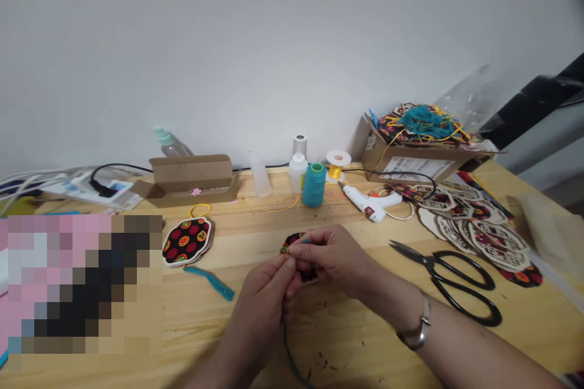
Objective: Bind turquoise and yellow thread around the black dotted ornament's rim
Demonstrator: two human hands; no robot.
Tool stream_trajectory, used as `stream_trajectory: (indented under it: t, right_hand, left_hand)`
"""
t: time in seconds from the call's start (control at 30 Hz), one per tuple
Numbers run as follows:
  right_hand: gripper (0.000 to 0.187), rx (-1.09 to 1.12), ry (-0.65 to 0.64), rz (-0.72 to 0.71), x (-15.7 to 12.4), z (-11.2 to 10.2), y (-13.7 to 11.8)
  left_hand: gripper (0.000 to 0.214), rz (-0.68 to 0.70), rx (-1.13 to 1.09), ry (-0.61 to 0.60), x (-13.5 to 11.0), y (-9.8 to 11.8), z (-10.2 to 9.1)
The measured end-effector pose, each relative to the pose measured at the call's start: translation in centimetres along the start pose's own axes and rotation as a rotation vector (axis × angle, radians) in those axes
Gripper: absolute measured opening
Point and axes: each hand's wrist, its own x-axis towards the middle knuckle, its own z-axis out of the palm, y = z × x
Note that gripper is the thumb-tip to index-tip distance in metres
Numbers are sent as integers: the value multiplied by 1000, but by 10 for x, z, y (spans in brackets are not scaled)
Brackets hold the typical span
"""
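The left hand [267, 292] and right hand [335, 255] pinched between their closed fingertips a black, colourful-patterned fabric piece [292, 240], well before the back edge of the wooden worktop [255, 231].

There are two hands [267, 295] [335, 253], two cardboard boxes [196, 175] [378, 160] — and one glue gun [371, 200].

A spray bottle [172, 144] stands behind an open cardboard box [191, 171] — right of them, a squeeze bottle [260, 177]. A white glue gun [365, 199] lies farther right — black-handled scissors [427, 261] in front.
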Motion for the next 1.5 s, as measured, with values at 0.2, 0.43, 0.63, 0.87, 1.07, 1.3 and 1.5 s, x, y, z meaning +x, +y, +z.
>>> stream_trajectory:
  t: [0.2,0.43,0.63,0.87,1.07,1.3,1.5]
  right_hand:
    - [19,-68,24,-56,3,-2,2]
    - [18,-106,35,-61,3,-2,1]
    - [18,-48,28,-68,6,-4,7]
    - [24,-38,122,-88,6,-7,-4]
    - [27,139,42,-122,6,-16,-18]
    - [25,174,53,-222,8,-19,-45]
    - [24,144,44,-228,10,-19,-79]
  left_hand:
    - [27,-116,-276,1,0,4,0]
    - [22,-44,-101,-9,2,1,1]
    - [21,0,-31,49,4,-2,1]
    - [14,66,-91,43,7,-4,-1]
    - [19,91,-94,49,7,-5,-1]
    - [27,95,-140,103,1,0,1]
    - [25,115,-141,81,0,-1,-2]
